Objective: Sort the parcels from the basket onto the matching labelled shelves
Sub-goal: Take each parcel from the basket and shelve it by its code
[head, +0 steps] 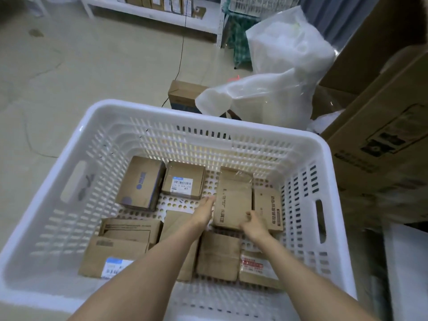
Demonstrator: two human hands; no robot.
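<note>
Basket: white slotted plastic basket (97, 126) on the floor, several cardboard parcels lying across its bottom.
Parcel: taped brown parcel (234, 200), right of centre in the basket, just beside a printed parcel (268, 208).
Left hand (205, 210): released, fingers straight against the taped brown parcel's left edge.
Right hand (253, 224): fingers curled over its near edge, grasping it.
Shelves: white shelf (150, 10) lined with boxes, well apart at the far wall.
Right of basket: clear plastic bags (278, 66), large cartons (382, 112).
</note>
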